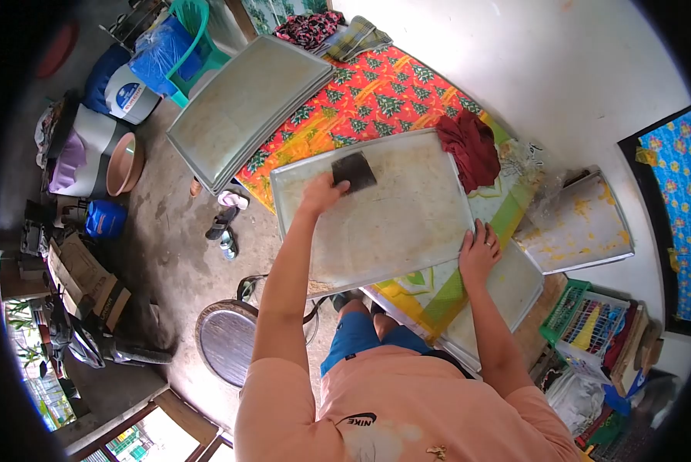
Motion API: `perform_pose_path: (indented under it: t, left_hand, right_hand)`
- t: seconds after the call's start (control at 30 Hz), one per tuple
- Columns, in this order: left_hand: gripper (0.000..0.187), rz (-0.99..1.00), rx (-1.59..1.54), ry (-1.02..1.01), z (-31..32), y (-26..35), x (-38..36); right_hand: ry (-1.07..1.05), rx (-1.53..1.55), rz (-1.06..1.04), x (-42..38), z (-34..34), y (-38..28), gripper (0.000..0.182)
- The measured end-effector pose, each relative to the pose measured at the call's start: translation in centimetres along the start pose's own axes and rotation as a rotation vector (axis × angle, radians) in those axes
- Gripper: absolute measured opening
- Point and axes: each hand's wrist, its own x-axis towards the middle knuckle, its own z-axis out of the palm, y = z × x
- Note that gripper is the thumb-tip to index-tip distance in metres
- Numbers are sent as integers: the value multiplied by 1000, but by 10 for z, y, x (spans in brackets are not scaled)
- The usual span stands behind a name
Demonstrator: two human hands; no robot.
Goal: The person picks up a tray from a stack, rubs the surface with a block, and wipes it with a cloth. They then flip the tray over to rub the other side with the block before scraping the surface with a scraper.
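Note:
My left hand (326,192) grips a dark flat square pad (354,172) by its edge, thumb on top. The pad lies against the upper left part of a metal tray (407,223), whose surface looks dull and stained. My right hand (480,252) holds the tray's right edge near the front corner, thumb side over the rim. A dark red cloth (470,148) lies bunched over the tray's far right corner. Under the tray is a table with a red tree-print cover (391,96).
Stacked metal trays (249,100) sit at the table's left end. Another tray (580,223) with yellowish patches leans by the wall. A round stool (228,339) stands at my left. Slippers (226,219) lie on the floor. Baskets (592,323) are at my right.

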Motion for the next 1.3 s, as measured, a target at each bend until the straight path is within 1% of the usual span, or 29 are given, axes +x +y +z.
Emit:
perform_pose_path:
  t: [0.07, 0.17, 0.27, 0.37, 0.47, 0.57, 0.77, 0.87, 0.97, 1.07, 1.17, 1.27, 1.3]
  left_hand:
    - [46, -27, -160, 103, 3, 5, 1]
    - [44, 71, 110, -114, -10, 18, -4]
    - [45, 19, -40, 1, 8, -1, 6]
    - [45, 7, 30, -80, -3, 16, -5]
    - [46, 23, -37, 16, 13, 4, 3]
    - [46, 6, 2, -51, 0, 20, -7]
    - [45, -17, 50, -61, -2, 24, -6]
    - [44, 59, -102, -128, 32, -21, 25]
    - [43, 30, -84, 2, 24, -11, 17]
    - [43, 123, -29, -226, 7, 13, 3]
    - [43, -10, -177, 20, 19, 2, 12]
    - [44, 105, -25, -126, 18, -6, 24]
    - [45, 113, -74, -86, 21, -8, 25]
  right_hand:
    - [6, 8, 1, 0, 0, 0, 39]
    - [-11, 1, 14, 1, -3, -2, 38]
    - [7, 14, 0, 1, -2, -1, 38]
    - [8, 17, -1, 1, -3, -1, 38]
    - [-5, 19, 5, 2, -4, -2, 38]
    - [-4, 23, 9, 1, -3, -1, 39]
    - [-2, 6, 8, 1, 0, 0, 38]
    - [12, 18, -2, 2, -2, -1, 38]
    - [23, -1, -11, 2, -2, -1, 38]
    - [19, 7, -12, 2, -3, -1, 38]
    - [12, -7, -12, 2, -3, -1, 38]
    - [10, -2, -8, 2, -2, -1, 39]
    - [7, -3, -8, 1, -2, 0, 39]
